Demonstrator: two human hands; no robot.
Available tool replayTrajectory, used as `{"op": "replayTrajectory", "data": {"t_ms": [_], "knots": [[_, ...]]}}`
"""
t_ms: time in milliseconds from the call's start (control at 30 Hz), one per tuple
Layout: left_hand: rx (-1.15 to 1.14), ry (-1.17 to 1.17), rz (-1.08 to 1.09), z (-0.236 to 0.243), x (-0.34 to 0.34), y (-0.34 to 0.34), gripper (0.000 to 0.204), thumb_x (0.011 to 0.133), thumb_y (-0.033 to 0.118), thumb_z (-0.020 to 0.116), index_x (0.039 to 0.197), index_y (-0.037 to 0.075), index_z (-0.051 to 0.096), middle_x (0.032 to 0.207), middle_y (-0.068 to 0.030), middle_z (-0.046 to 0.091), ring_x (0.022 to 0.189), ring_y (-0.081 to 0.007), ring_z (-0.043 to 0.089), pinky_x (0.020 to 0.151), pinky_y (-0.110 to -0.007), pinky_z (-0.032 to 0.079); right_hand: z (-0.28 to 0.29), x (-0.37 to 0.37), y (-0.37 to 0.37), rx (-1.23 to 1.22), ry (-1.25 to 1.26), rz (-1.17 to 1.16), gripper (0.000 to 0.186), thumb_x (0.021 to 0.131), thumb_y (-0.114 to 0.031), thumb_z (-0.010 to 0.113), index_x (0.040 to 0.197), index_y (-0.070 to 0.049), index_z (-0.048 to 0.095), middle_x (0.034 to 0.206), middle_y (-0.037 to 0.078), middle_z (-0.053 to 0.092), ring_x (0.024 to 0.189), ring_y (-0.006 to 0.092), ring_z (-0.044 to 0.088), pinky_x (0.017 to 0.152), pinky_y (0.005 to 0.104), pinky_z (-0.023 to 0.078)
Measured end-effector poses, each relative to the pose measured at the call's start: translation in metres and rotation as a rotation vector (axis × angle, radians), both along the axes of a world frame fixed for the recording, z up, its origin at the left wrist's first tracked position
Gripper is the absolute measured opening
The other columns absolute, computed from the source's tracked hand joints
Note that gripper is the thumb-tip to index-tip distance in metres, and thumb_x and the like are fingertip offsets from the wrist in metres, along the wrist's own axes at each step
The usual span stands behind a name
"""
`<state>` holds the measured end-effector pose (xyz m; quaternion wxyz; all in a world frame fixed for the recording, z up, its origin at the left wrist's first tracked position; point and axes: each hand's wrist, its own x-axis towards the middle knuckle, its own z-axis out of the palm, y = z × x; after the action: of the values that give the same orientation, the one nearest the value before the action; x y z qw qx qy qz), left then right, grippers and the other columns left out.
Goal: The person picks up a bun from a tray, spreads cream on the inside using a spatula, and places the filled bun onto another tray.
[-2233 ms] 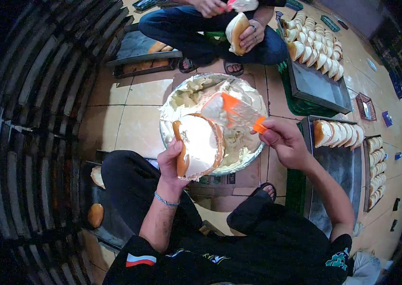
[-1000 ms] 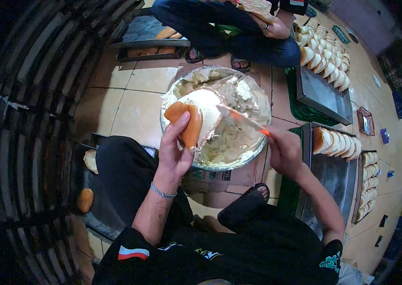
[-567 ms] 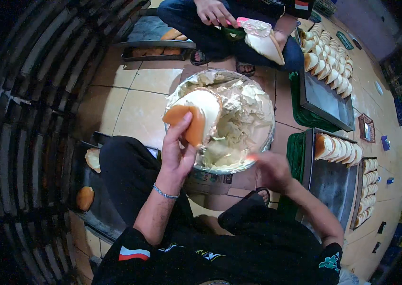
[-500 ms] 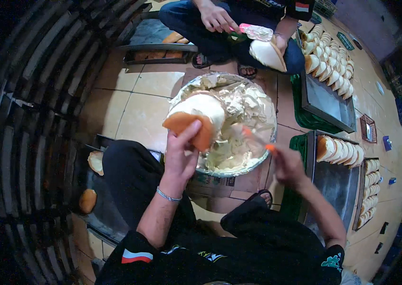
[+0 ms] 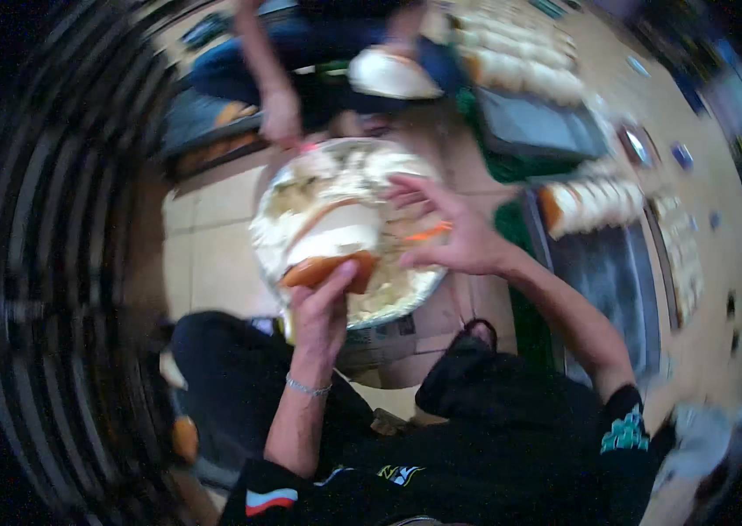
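Note:
My left hand (image 5: 324, 302) grips a bread bun (image 5: 329, 266), brown crust toward me and its far side spread with pale cream. It is held over a wide round tub (image 5: 402, 313) of whipped cream (image 5: 388, 294). My right hand (image 5: 459, 232) hovers over the tub's right side, fingers spread and apart, holding nothing. Close by, an orange-handled spatula (image 5: 428, 233) rests in the cream between thumb and fingers; its blade is hard to make out. Motion blurs the picture.
Opposite sits a co-worker with one hand (image 5: 281, 118) at the tub's far rim and a cream-covered bun (image 5: 393, 73) in the other. Trays (image 5: 603, 289) with rows of creamed buns (image 5: 595, 206) stand at the right. Dark slatted racking (image 5: 64, 263) lines the left.
My right hand has let go of the spatula and moved left over the tub, fingers opening. The co-worker's hand has come down to the tub. The whole view has shifted.

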<state>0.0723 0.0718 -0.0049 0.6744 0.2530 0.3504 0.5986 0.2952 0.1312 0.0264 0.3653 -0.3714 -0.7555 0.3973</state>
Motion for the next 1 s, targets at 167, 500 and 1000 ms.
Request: {"op": "replayTrajectory", "data": {"t_ms": [167, 500, 1000], "knots": [[-0.046, -0.041, -0.074, -0.010, 0.027, -0.017, 0.044, 0.085, -0.004, 0.066, 0.127, 0.000, 0.051, 0.122, -0.0121, 0.060, 0.111, -0.0235, 0.061, 0.101, -0.040, 0.048, -0.014, -0.016, -0.064, -0.399, 0.499, -0.067, 0.100, 0.073, -0.014, 0.085, 0.150, -0.003, 0.023, 0.140, 0.014, 0.045, 0.129, 0.0228, 0.046, 0.105, 0.0382, 0.042], [0.093, 0.179, -0.339, 0.001, 0.074, -0.023, 0.080, 0.075, 0.004, 0.077, 0.145, 0.001, 0.038, 0.131, -0.0127, 0.054, 0.110, -0.0157, 0.053, 0.098, -0.029, 0.042, -0.046, 0.179, -0.095, -0.082, 0.168, -1.058, 0.071, 0.072, -0.009, 0.085, 0.129, -0.001, 0.042, 0.114, 0.015, 0.065, 0.101, 0.0235, 0.066, 0.084, 0.0322, 0.055], [0.102, 0.406, -0.328, -0.009, 0.063, -0.018, 0.059, 0.081, -0.005, 0.068, 0.136, 0.000, 0.048, 0.118, -0.0123, 0.060, 0.102, -0.0172, 0.058, 0.093, -0.030, 0.048, -0.136, 0.192, -0.043, 0.119, -0.352, -1.340, 0.073, 0.075, -0.019, 0.083, 0.131, 0.003, 0.043, 0.123, 0.024, 0.052, 0.115, 0.0358, 0.054, 0.098, 0.0398, 0.046]]}}
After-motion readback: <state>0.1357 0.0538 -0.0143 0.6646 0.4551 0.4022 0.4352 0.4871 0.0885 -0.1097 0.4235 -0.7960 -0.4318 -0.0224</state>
